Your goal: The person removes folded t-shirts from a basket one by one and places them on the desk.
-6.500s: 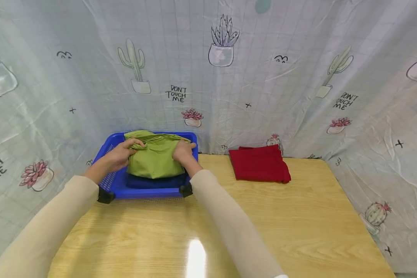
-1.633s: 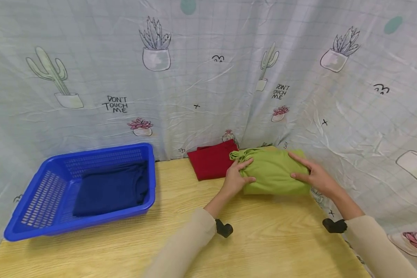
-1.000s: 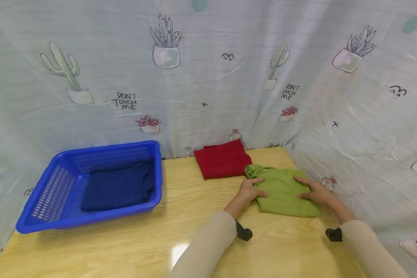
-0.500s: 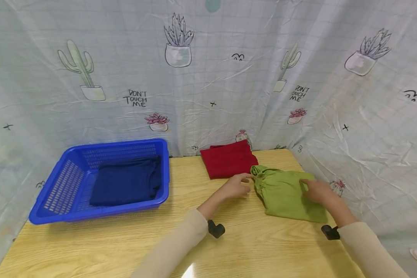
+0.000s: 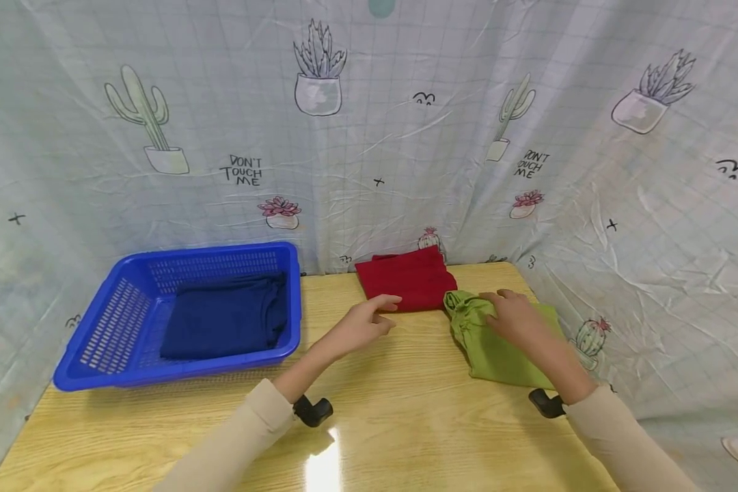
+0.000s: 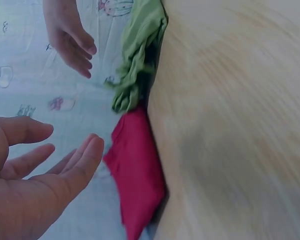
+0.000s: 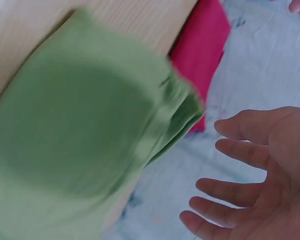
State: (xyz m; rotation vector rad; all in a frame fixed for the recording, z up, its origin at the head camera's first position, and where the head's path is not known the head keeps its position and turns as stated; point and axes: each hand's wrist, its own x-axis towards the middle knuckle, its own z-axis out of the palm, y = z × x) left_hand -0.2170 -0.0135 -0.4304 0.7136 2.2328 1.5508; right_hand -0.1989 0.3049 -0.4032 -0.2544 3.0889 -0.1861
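A folded green garment (image 5: pixel 516 352) lies on the right of the table, its gathered end close to a folded red cloth (image 5: pixel 406 280). My right hand (image 5: pixel 519 318) hovers over the green garment with fingers spread, holding nothing; the right wrist view shows the green folds (image 7: pixel 90 115) apart from the fingertips. Just in front of the red cloth is my left hand (image 5: pixel 363 324), its fingers loosely bent around air. In the left wrist view the red cloth (image 6: pixel 135 170) sits beyond those fingers. Folded navy cloth (image 5: pixel 224 318) lies in a blue plastic basket (image 5: pixel 178 369).
The basket stands at the table's left. A wooden table (image 5: pixel 406 410) runs beneath everything, and a printed curtain (image 5: pixel 369 137) hangs close behind its back edge and along the right side.
The green garment has gone from the basket to the table's right side and been let go. Since then my left hand has moved left toward the red cloth; my right hand has shifted left too.
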